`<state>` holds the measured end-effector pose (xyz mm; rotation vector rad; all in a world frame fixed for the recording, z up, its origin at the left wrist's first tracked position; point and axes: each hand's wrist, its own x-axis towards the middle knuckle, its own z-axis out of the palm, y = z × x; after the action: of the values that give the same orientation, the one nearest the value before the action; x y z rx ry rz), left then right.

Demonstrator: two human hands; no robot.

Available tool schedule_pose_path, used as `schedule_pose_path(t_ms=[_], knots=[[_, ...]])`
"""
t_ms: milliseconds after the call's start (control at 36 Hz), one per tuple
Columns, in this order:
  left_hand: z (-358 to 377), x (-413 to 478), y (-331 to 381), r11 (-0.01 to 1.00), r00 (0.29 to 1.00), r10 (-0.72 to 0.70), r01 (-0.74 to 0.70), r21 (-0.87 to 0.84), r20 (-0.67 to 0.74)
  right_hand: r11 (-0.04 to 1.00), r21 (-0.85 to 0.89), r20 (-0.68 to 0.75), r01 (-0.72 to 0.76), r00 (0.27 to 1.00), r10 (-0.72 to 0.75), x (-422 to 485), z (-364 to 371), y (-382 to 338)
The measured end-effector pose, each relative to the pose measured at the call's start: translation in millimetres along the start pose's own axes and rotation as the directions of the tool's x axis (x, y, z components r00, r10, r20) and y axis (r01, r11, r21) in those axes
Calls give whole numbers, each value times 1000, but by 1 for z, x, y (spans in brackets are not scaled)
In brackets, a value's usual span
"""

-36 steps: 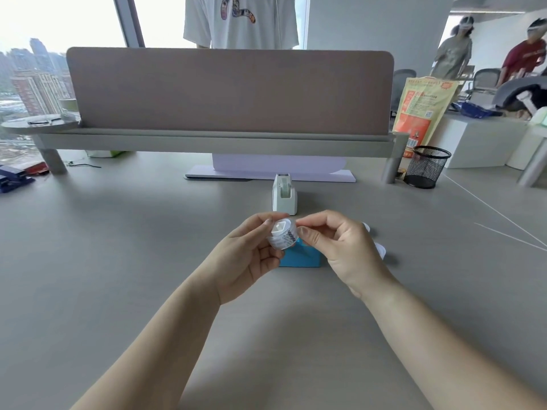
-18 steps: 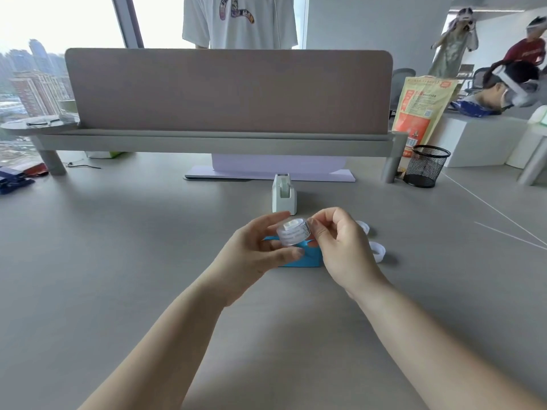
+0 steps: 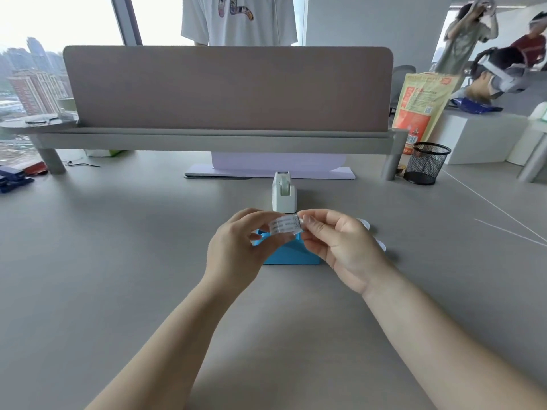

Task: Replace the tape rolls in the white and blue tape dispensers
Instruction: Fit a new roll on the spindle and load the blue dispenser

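Grey tabletop (image 3: 103,261): above the blue plastic dispenser (image 3: 291,254), left hand (image 3: 239,250) and right hand (image 3: 340,247) pinch a printed-wrapped tape roll (image 3: 284,226), lying sideways.

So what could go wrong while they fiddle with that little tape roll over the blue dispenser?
The tape roll is pinched only at its ends by the left hand and right hand, so it might slip and fall onto the blue dispenser. The spare rolls lie hidden behind the right hand, so a stray move might knock them away across the table.
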<state>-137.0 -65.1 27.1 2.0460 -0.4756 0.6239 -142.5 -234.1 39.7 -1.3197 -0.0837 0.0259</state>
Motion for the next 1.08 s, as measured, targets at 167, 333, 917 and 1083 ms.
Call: schedule_pose_path(t_ms=[167,333,917,1083], knots=[[-5,1,1,996,996,79,-81,41,50,994,-63,3,-87,996,87,0,-3,-5],[-5,18,-1,998,991,-24,31,-56,133,944,-323,-41,-74,997,64,9,-2,-18],[-13,49,-44,981,919,-86,11,193,385,383,-923,-77,-42,994,-76,47,8,-9],[-16,50,-49,983,908,-98,25,181,407,306,-952,-62,-31,994,-93,49,10,-6]])
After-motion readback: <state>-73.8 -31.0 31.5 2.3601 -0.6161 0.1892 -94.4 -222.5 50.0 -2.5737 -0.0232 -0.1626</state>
